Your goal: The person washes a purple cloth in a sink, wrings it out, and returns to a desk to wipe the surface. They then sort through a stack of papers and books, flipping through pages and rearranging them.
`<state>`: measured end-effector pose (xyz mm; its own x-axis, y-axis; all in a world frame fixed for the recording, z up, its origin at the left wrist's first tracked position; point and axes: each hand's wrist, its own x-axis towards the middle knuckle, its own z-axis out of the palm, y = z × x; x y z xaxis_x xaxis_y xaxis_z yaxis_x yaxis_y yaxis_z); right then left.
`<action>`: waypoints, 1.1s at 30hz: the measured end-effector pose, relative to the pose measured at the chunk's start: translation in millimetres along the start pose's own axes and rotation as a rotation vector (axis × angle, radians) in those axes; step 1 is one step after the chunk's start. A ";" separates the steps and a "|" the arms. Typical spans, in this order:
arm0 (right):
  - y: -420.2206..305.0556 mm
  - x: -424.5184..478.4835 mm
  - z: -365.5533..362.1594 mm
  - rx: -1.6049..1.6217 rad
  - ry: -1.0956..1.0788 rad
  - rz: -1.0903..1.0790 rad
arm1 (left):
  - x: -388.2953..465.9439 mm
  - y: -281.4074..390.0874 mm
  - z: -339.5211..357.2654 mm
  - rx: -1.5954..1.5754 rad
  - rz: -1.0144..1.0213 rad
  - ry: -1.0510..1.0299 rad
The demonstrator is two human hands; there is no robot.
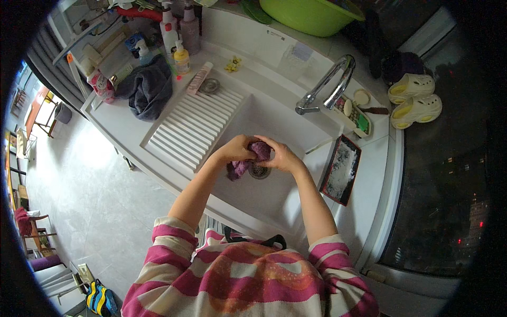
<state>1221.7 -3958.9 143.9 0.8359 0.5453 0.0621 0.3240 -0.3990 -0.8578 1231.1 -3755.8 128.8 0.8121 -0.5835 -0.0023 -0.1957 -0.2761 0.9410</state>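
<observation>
Over the white sink basin (273, 119), my left hand (239, 148) grips a bunched purple cloth (240, 168), which looks like a sock or small knit. Its lower end hangs down beside the metal drain (260, 172). From the other side my right hand (282, 153) curves around the upper part of the cloth, thumb below and fingers on top. Both hands are close together, and some fingertips are hidden behind the cloth. A chrome faucet (328, 83) arches behind the basin, apart from my hands; I cannot tell whether water runs.
A ribbed washboard (198, 126) slopes left of the basin, with a pink tube (200, 77) above it. A dark grey cloth (149, 89) and a yellow pump bottle (181, 59) lie further left. At right are a black tray (341, 170) of whitish material and pale clogs (416, 107).
</observation>
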 end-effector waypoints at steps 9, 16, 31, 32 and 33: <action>-47.4 30.5 -13.4 -0.134 0.234 -0.045 | -32.8 -43.1 -3.7 -0.412 -0.165 0.724; -25.9 26.0 -20.8 -0.189 0.394 0.005 | -25.6 -56.3 107.3 -1.671 -0.726 0.557; 3.6 -142.3 -26.4 0.482 0.195 0.314 | 21.2 -111.4 91.8 -1.692 -0.450 0.462; 7.2 -138.8 -26.3 0.304 0.169 0.245 | 15.5 -88.4 79.7 -1.417 -0.353 0.433; 11.6 -134.1 -26.8 0.120 0.146 0.177 | 12.5 -70.9 71.4 -1.147 -0.255 0.392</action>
<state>1125.2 -4056.4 139.3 0.9328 0.3592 -0.0292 0.1190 -0.3835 -0.9158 1215.9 -3798.0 37.9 0.9046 -0.2887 -0.3137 0.4262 0.5948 0.6816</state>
